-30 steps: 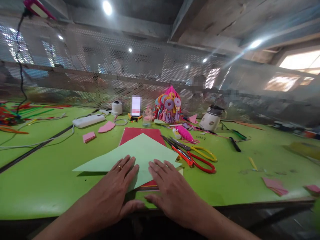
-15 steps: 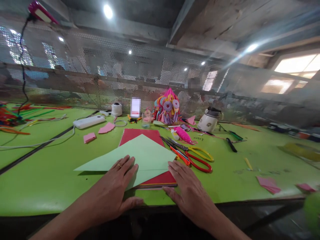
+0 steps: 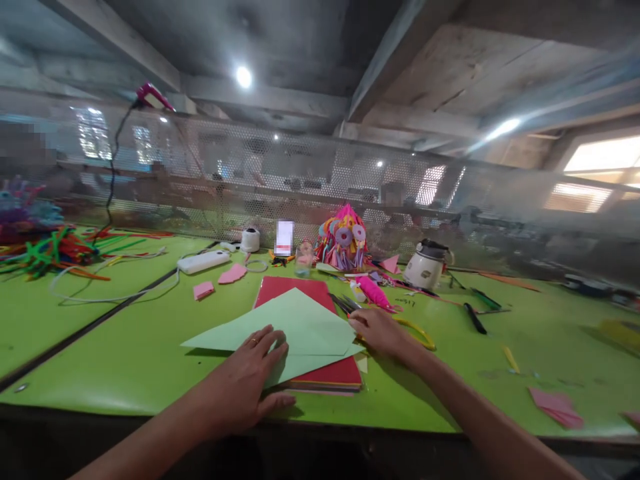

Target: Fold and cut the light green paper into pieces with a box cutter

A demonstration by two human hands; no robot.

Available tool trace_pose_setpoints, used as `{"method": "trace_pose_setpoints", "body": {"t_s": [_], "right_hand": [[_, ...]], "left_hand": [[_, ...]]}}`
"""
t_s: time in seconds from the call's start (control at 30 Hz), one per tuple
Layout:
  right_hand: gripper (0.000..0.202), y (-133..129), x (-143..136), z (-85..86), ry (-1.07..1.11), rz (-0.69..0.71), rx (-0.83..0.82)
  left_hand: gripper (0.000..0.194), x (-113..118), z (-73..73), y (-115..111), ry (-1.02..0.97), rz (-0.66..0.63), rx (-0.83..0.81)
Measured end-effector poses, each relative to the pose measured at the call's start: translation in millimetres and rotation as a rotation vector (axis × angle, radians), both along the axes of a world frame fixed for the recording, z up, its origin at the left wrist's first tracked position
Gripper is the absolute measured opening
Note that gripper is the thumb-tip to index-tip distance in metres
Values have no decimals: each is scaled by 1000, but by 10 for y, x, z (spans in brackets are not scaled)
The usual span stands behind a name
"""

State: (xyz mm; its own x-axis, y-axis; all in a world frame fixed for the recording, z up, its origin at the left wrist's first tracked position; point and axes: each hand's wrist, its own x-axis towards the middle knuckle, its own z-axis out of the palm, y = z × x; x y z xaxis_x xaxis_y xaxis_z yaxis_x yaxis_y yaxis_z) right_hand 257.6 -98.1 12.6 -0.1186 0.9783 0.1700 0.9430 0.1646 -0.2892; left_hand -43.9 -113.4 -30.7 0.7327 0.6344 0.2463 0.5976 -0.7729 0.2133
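Observation:
My left hand (image 3: pixel 260 370) lies on a folded light green sheet of paper (image 3: pixel 300 327), its fingers stretched out and slightly spread. Under the paper is a stack of paper with a red sheet (image 3: pixel 280 287) on top. My right hand (image 3: pixel 380 331) has its fingers curled over the tools just right of the paper's corner. From beneath it stick out dark blades (image 3: pixel 343 303) and a yellow scissors handle (image 3: pixel 417 333). What its fingers close on is hidden; the orange cutter and red handles are covered by the hand and forearm.
Behind stand a colourful tasselled ornament (image 3: pixel 345 240), a glass jar (image 3: pixel 303 259), a lit phone (image 3: pixel 285 238), a thread spool (image 3: pixel 250 240) and a white kettle (image 3: pixel 425 265). A power strip (image 3: pixel 203 261) lies left; pink paper pieces (image 3: pixel 556 407) and a black-handled tool (image 3: pixel 475 319) lie right.
My right hand has moved from the paper's right corner onto the tools beside it, its fingers curling. My left hand stays on the paper. The view has tilted up and turned left.

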Motion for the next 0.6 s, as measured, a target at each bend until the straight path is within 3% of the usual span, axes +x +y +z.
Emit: {"method": "trace_pose_setpoints", "body": {"t_s": [0.2,0.37,0.47,0.6], "right_hand": [[24,293,-110,-2,38,3,-77],[50,268,-131,63,161,4,-38],[56,107,-135,90,448,11,-99],[41,-263,-190,55,898,-52,-273]], "left_hand": [[65,19,13,-6,-52,-12,54],[58,53,-10,2,-54,-3,82],[52,74,-69,1,-67,30,103],[50,81,-153,13,-107,50,165]]}}
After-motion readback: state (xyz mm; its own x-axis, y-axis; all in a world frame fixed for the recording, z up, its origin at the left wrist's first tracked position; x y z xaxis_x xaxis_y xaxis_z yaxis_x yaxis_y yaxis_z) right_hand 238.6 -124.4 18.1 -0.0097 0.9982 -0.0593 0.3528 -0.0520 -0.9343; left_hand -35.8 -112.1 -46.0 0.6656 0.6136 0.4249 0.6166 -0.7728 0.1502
